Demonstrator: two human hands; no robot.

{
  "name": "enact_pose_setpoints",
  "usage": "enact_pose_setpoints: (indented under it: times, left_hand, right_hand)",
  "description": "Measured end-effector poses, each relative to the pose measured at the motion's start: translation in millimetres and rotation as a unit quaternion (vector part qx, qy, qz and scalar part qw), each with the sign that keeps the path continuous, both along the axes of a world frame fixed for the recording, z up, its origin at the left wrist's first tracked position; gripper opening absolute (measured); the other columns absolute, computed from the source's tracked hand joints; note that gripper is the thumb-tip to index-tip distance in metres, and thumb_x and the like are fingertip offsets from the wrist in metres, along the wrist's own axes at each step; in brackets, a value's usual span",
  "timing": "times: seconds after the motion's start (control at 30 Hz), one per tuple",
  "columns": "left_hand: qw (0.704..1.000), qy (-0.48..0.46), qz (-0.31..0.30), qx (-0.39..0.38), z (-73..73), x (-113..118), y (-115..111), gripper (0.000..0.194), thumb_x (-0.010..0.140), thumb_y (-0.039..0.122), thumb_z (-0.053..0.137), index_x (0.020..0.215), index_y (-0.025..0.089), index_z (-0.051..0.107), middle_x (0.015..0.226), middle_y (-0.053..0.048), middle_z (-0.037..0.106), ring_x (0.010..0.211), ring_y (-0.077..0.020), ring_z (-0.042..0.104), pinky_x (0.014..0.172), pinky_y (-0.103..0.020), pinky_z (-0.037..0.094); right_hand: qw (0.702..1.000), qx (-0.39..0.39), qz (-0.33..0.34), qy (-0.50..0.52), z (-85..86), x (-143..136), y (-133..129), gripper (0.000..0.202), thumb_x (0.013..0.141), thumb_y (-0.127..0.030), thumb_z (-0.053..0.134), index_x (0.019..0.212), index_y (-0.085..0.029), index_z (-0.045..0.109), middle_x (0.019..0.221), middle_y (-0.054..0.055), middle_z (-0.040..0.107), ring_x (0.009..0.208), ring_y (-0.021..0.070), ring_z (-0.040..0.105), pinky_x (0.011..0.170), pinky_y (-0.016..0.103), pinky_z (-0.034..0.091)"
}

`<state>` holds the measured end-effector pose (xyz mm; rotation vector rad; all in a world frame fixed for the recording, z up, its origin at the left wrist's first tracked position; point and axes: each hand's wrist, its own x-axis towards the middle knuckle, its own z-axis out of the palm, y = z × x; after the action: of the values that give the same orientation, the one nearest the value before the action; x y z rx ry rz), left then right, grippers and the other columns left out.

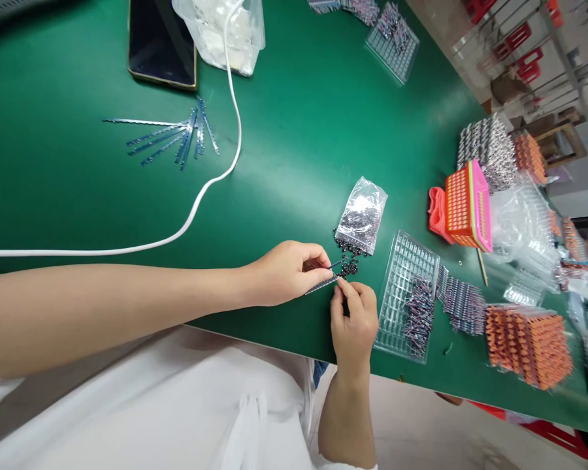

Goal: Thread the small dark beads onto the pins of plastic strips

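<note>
Strip (322, 285), thin and dark, in the head view: pinched under the thumb of the left hand (284, 274), close to the near edge of the green table (284, 163). Slants up to the right, as far as the fingertips of the right hand (357, 320). There, right thumb and forefinger drawn close together at the strip's end; too small to tell whether gripping the strip itself or some tiny piece. Left fingers curled inward above the thumb.

Just beyond both hands, a scatter of small dark pieces (350, 266) on the tabletop, at the lower edge of a clear plastic bag (361, 215) with similar dark pieces inside.

To the right of the right hand, near it, a clear compartmented tray (396, 287), with a heap of thin dark-and-pinkish parts (420, 313) toward its lower right. Beside the tray, a bundle of rowed parts (464, 305), then a stack of orange parts (529, 346). Farther back, an orange basket (459, 205) with a pink rim.

Well apart on the left, a fan of bluish strips (190, 134), near a dark phone (161, 42). Next to the phone, a translucent container (257, 32), with a white cable (200, 196) passing in front of it and curving down to the left edge.
</note>
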<state>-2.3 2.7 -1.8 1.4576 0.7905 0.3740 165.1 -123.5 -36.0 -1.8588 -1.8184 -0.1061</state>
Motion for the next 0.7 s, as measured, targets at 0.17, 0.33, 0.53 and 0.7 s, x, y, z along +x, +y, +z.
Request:
enact_pose_setpoints:
  times: [0.17, 0.33, 0.53, 0.7]
  left_hand:
    - [1.0, -0.002, 0.0, 0.0, 0.4, 0, 0, 0.018, 0.088, 0.034, 0.061, 0.083, 0.017, 0.066, 0.074, 0.001, 0.069, 0.069, -0.0139, 0.06, 0.065, -0.024, 0.045]
    - [1.0, -0.002, -0.003, 0.001, 0.4, -1, 0, 0.019, 0.088, 0.035, 0.06, 0.083, 0.017, 0.067, 0.074, 0.0, 0.07, 0.069, -0.0148, 0.061, 0.064, -0.024, 0.045]
    - [1.0, -0.006, -0.008, 0.012, 0.7, -1, -1, 0.021, 0.088, 0.037, 0.059, 0.084, 0.018, 0.067, 0.075, 0.0, 0.07, 0.07, -0.0159, 0.062, 0.064, -0.025, 0.045]
    - [1.0, -0.01, -0.018, 0.017, 0.5, -2, -2, 0.021, 0.088, 0.037, 0.058, 0.084, 0.018, 0.066, 0.074, 0.0, 0.069, 0.067, -0.0151, 0.059, 0.061, -0.024, 0.043]
  right_hand:
    - [0.999, -0.027, 0.012, -0.035, 1.3, 0, 1, 0.023, 0.094, -0.014, 0.058, 0.114, -0.021, 0.067, 0.096, 0.007, 0.063, 0.09, 0.0184, 0.057, 0.078, 0.034, 0.052]
    - [0.997, -0.069, 0.015, -0.028, 7.1, 2, 3, 0.022, 0.097, -0.018, 0.054, 0.115, -0.021, 0.066, 0.1, 0.008, 0.063, 0.093, 0.0194, 0.056, 0.08, 0.035, 0.051]
    - [0.994, -0.097, 0.022, -0.048, 10.9, 3, 11, 0.019, 0.099, -0.02, 0.049, 0.11, -0.02, 0.064, 0.1, 0.008, 0.064, 0.094, 0.0209, 0.055, 0.079, 0.036, 0.049]
    - [0.994, -0.095, 0.009, -0.049, 6.6, 0, 14, 0.015, 0.099, -0.019, 0.045, 0.101, -0.018, 0.06, 0.093, 0.008, 0.06, 0.092, 0.0216, 0.053, 0.08, 0.037, 0.047]
